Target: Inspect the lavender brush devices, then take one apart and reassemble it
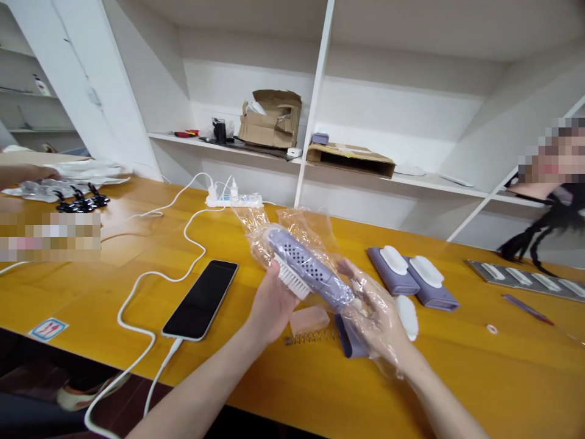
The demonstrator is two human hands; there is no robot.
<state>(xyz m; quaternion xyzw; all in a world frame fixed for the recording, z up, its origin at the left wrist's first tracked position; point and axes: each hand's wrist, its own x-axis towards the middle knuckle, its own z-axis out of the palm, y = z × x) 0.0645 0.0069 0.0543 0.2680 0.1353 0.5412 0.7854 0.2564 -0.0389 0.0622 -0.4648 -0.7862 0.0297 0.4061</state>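
Note:
A purple brush (308, 263) with white bristles and rows of dark holes is held above the table, with a clear plastic bag (311, 228) around it. My left hand (273, 299) grips its bristle end from below, the thumb beside the bristles. At the handle end, my right hand (377, 311) is closed, with the clear film lying over its fingers. Beneath the brush are a coil spring (311, 337), a translucent piece (309, 318) and a purple part (351, 341) partly hidden by my right hand. A white oval piece (406, 317) lies just beyond that hand.
Purple parts with white pads (414, 277) lie to the right, near a metal strip (525, 277) and a purple stick (528, 309). A phone (201, 300) charges at left on a trailing white cable (141, 274). Another person's arm (22, 175) reaches in at far left.

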